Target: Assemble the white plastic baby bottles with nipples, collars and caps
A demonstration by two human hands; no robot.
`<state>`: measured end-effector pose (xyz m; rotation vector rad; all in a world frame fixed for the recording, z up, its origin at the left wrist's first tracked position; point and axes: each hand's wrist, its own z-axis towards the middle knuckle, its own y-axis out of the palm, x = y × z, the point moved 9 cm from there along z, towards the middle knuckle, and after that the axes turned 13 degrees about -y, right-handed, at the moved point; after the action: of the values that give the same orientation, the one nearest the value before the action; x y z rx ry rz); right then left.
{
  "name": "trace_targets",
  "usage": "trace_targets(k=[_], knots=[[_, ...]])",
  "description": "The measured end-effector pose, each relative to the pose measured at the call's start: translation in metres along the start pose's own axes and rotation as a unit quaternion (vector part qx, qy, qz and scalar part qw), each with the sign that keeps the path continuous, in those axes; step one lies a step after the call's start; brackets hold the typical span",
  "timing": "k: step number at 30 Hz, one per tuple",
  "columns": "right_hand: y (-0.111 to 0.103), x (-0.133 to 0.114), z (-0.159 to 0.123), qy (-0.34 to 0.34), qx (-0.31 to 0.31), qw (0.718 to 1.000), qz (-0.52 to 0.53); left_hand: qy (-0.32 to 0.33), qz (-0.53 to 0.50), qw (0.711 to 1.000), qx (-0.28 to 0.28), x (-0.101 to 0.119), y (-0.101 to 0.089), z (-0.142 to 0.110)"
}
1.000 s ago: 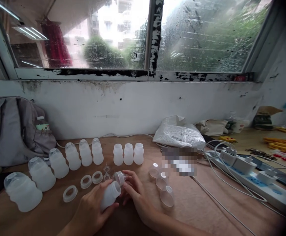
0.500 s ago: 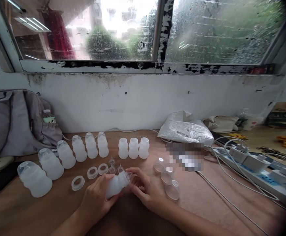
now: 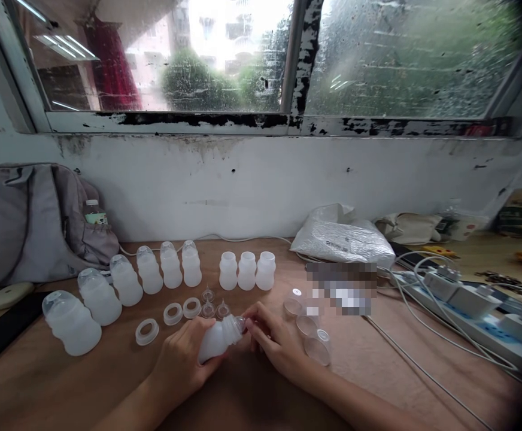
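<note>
My left hand (image 3: 185, 360) is wrapped round a small translucent white bottle (image 3: 218, 339) held on its side over the wooden table (image 3: 85, 389). My right hand (image 3: 272, 341) pinches the ring and teat at the bottle's mouth (image 3: 240, 324). Several capped bottles (image 3: 126, 280) stand in a curved row to the left. Three open bottles (image 3: 246, 270) stand behind my hands. Three loose rings (image 3: 172, 313) and small clear teats (image 3: 208, 309) lie just left of the held bottle. Clear caps (image 3: 317, 351) lie to the right of my right hand.
A grey bag (image 3: 32, 221) with a drink bottle in its pocket sits at the far left against the wall. A white plastic bag (image 3: 344, 239) lies behind the caps. A power strip (image 3: 467, 305) with plugs and white cables runs along the right.
My hands brought the ring and teat onto the bottle's mouth, and the bottle tipped further onto its side. The view shifted slightly left and down.
</note>
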<state>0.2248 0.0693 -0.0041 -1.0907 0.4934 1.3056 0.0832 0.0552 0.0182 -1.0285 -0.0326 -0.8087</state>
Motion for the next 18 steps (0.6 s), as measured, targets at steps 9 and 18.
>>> trace_targets(k=[9,18], knots=[[0.0014,-0.0006,-0.0012,0.014,0.003,1.000,0.006,-0.016,-0.001,1.000,-0.020,-0.0075,0.0020,0.0024],[0.0014,0.0052,0.0025,0.047,-0.005,0.999,0.009,0.004,-0.018,0.999,-0.037,-0.0032,0.0012,0.0021]])
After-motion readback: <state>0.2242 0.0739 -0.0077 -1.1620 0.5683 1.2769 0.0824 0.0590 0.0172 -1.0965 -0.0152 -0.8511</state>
